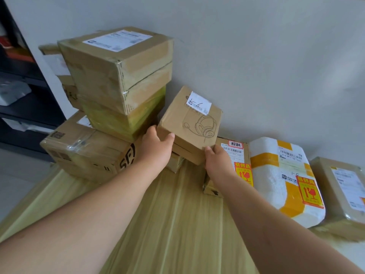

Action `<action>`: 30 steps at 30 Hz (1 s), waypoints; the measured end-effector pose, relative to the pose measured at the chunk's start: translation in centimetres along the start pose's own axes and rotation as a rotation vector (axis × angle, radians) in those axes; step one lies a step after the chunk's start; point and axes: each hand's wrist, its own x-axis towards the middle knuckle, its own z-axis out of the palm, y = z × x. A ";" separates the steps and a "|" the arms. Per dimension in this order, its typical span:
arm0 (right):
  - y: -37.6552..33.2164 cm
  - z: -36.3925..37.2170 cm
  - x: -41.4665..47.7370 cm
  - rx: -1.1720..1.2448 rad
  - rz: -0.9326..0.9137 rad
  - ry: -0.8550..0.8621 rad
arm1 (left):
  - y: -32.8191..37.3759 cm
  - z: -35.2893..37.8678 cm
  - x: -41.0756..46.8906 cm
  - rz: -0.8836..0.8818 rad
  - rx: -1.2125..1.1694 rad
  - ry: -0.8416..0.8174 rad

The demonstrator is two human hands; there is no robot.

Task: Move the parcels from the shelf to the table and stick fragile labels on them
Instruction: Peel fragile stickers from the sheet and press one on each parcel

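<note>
Headset box (189, 125): I judge it light, rigid cardboard, with slick taped faces and crushable corners. Best hold: opposite lower corners.
- Position: tilted, raised over small carton (175, 163) on tabletop (177, 214), between parcel stack (118, 76) and labelled parcel (237, 155). Contact with carton unclear.
- Left hand (158, 143): curled round near-left corner.
- Right hand (216, 161): pinches near-right corner.
- Arms: both extended forward.

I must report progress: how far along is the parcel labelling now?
Done: the white foam parcel and the brown box beside it carry fragile labels. In hand: the left hand and right hand hold the headset box, no fragile label showing. Remaining: the stacked boxes show none either.
</note>
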 end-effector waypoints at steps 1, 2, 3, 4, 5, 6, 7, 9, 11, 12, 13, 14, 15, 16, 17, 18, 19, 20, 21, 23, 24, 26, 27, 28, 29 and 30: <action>0.0 -0.2 -0.3 0.015 -0.006 0.010 | 0.1 0.0 -0.2 0.004 -0.001 0.011; 0.0 -0.5 -0.7 0.028 -0.014 0.020 | 0.3 -0.1 -0.5 0.013 -0.004 0.024; 0.0 -0.7 -1.3 0.039 -0.024 0.029 | 0.5 -0.2 -0.8 0.020 -0.007 0.036; 0.0 -1.0 -1.9 0.044 -0.034 0.035 | 0.7 -0.3 -1.1 0.027 -0.012 0.047; -0.1 -1.4 -2.6 0.044 -0.048 0.044 | 1.0 -0.4 -1.5 0.032 -0.021 0.055; -0.1 -1.8 -3.4 0.043 -0.062 0.054 | 1.4 -0.6 -2.1 0.036 -0.032 0.060; -0.2 -2.2 -4.4 0.042 -0.077 0.064 | 1.8 -0.9 -2.8 0.038 -0.039 0.063; -0.5 -3.1 -6.5 0.045 -0.102 0.087 | 2.3 -1.6 -4.3 0.032 -0.036 0.057; -0.5 -3.8 -8.9 0.037 -0.127 0.118 | 2.6 -2.3 -6.2 0.022 -0.035 0.032; -0.4 -4.1 -10.1 0.019 -0.141 0.135 | 2.5 -2.6 -7.1 0.018 -0.037 0.017; -0.2 -4.4 -11.3 -0.003 -0.150 0.143 | 2.4 -3.0 -8.2 0.010 -0.036 0.003; 0.1 -4.7 -12.5 -0.019 -0.154 0.145 | 2.3 -3.3 -9.3 0.000 -0.032 -0.008; 0.5 -4.9 -13.8 -0.031 -0.152 0.143 | 2.1 -3.7 -10.5 -0.009 -0.021 -0.016; 0.9 -5.1 -15.1 -0.036 -0.145 0.144 | 1.8 -4.0 -11.6 -0.015 -0.007 -0.024; 1.3 -5.3 -16.4 -0.037 -0.134 0.145 | 1.4 -4.3 -12.8 -0.018 0.007 -0.033; 1.8 -5.4 -17.8 -0.035 -0.124 0.147 | 1.0 -4.7 -13.9 -0.023 0.019 -0.045; 2.2 -5.4 -19.2 -0.035 -0.116 0.152 | 0.5 -5.1 -15.0 -0.027 0.025 -0.060; 2.7 -5.4 -20.7 -0.040 -0.104 0.156 | -0.1 -5.5 -16.2 -0.037 0.024 -0.082; 3.2 -5.3 -22.2 -0.055 -0.090 0.155 | -0.7 -6.0 -17.4 -0.048 0.025 -0.108; 4.3 -5.0 -25.4 -0.090 -0.056 0.153 | -2.1 -7.2 -19.9 -0.062 0.052 -0.174; 4.9 -4.8 -26.6 -0.107 -0.038 0.147 | -2.9 -7.7 -20.9 -0.068 0.070 -0.203; 6.0 -4.2 -28.9 -0.148 -0.001 0.129 | -4.5 -8.6 -22.7 -0.077 0.093 -0.257; 6.6 -3.9 -30.3 -0.166 0.017 0.125 | -5.4 -9.1 -23.7 -0.078 0.101 -0.289; 7.2 -3.5 -31.6 -0.178 0.031 0.121 | -6.3 -9.4 -24.7 -0.077 0.102 -0.319; 7.8 -3.1 -32.9 -0.189 0.044 0.116 | -7.2 -9.8 -25.7 -0.079 0.105 -0.349; 8.5 -2.7 -34.2 -0.203 0.058 0.111 | -8.1 -10.2 -26.8 -0.088 0.111 -0.376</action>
